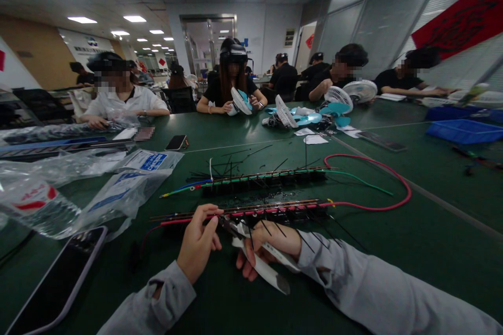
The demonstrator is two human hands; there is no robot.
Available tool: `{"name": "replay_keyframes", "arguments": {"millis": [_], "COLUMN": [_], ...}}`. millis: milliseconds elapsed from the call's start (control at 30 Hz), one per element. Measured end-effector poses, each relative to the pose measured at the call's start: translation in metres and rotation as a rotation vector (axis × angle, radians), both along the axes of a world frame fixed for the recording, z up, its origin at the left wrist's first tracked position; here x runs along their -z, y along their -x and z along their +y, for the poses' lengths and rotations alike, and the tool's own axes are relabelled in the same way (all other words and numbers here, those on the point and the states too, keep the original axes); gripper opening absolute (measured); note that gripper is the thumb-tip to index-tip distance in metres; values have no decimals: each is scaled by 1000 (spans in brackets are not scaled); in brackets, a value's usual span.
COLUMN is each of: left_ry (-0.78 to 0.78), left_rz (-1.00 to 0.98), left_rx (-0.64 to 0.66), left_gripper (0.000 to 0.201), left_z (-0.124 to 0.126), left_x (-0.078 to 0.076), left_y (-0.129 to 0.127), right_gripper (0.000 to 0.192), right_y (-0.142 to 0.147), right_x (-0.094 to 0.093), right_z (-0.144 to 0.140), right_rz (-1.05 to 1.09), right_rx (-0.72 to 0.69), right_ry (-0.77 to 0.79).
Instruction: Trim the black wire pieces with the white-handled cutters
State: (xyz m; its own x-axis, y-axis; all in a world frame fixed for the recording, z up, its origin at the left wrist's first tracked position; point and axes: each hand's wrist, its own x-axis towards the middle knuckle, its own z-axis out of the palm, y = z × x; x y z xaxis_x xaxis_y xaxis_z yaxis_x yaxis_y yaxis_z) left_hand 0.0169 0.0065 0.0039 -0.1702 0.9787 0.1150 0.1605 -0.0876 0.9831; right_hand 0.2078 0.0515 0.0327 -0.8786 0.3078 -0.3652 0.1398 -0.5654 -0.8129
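1. Head view, left hand [198, 243]: fingers pinched narrow on the near end of the front wire harness strip [251, 212]. I judge the pinch steadies the strip against the tool working just beside it.
2. Right hand [267, 248]: fingers wrapped around white-handled cutters [259, 261], the dark nose aimed left at the strip next to the left fingertips. The handles run back under the palm, which I take as a squeezing grip.
3. Front wire harness strip: lies flat on the green table [393, 241], across my reach, with black cable ties sticking out along it and a red wire [393, 201] looping off its right end, clear of the work.
4. Second harness strip [263, 180]: parallel behind the first, with green and blue leads; neither hand touches it.
5. Loose black ties [251, 157]: scattered beyond it, within reach.
6. Plastic bags [118, 193]: pushed left, apart from the strips.
7. Smartphone [58, 280]: near left, face up.
8. Other people across the table handle small fans [338, 97]; blue tray [466, 131] at far right.
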Motion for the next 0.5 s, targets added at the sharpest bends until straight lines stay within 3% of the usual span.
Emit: {"name": "replay_keyframes", "arguments": {"millis": [500], "left_ry": [8], "left_rz": [37], "left_rx": [-15], "left_gripper": [28], "left_z": [1], "left_x": [-1], "left_y": [-2], "right_gripper": [18], "right_y": [1], "right_x": [-2], "right_z": [1], "right_rz": [-2], "right_rx": [7], "right_ry": [12]}}
